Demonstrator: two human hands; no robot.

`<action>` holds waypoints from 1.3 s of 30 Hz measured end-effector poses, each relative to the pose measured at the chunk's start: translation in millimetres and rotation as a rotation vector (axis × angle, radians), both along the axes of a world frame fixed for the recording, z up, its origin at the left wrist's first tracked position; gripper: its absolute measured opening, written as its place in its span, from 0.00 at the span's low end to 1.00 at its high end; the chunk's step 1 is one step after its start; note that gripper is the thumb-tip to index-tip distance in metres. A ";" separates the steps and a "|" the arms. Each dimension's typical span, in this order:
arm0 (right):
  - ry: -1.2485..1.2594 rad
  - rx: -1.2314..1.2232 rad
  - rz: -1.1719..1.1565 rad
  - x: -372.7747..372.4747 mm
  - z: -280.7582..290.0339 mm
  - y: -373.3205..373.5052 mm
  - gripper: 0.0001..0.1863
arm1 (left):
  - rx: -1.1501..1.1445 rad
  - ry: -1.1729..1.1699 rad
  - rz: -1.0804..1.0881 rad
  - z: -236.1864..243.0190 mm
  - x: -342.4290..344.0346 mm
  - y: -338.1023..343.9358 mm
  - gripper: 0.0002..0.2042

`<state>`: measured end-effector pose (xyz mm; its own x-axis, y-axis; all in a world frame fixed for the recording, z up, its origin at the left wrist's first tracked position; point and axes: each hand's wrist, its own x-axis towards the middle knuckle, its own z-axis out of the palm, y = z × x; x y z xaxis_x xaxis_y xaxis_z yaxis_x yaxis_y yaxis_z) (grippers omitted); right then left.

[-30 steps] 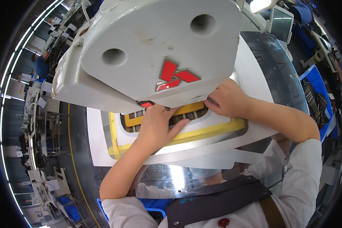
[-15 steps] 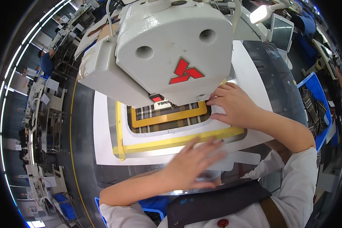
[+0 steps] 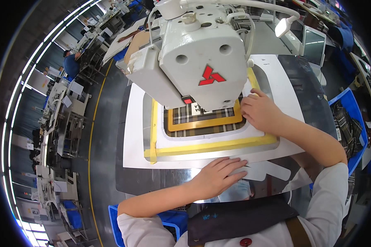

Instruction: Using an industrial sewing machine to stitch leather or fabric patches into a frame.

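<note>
A white sewing machine head [image 3: 204, 61] stands over a flat white template sheet [image 3: 290, 119] edged with yellow tape [image 3: 210, 147]. Under the needle area, a yellow rectangular frame [image 3: 206, 123] lies on dark plaid fabric [image 3: 200, 131]. My right hand [image 3: 261, 112] rests at the frame's right side, fingers bent and apart, fingertips touching its edge; the contact is partly hidden. Palm down, my left hand [image 3: 218, 177] lies at the sheet's near edge with fingers stretched out, holding nothing. A small white label [image 3: 196, 109] shows under the machine head, partly covered.
Plaid pieces fill a blue bin [image 3: 352, 123] at the right. A lit lamp [image 3: 282, 27] and a screen [image 3: 314, 46] stand at the back right. Another blue bin [image 3: 115, 224] sits below the near table edge. A co-worker [image 3: 71, 64] sits far left.
My left hand, blurred over the near tape before, has come down to the sheet's near edge. My right hand stays at the frame's right side. The whole view has shifted.
</note>
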<state>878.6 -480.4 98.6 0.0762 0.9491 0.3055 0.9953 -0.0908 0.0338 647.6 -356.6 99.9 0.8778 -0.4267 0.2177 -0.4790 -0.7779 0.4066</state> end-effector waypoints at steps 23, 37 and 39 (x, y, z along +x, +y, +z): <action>0.191 0.030 -0.173 -50.6 63.7 -44.7 0.04 | -0.118 -0.146 -0.099 57.5 -10.8 34.9 0.23; 0.653 0.123 -0.371 -151.7 97.0 -133.7 0.13 | 0.209 -0.167 0.363 162.0 -66.2 97.9 0.18; 0.557 0.057 -0.345 -154.7 86.1 -129.4 0.13 | 0.443 -0.255 0.754 170.8 -141.5 135.2 0.17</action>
<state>723.9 -609.7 184.8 0.5350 0.8251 0.1817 0.7757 -0.3945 -0.4926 506.1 -221.4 270.6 0.9055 0.1504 0.3967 0.1859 -0.9812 -0.0525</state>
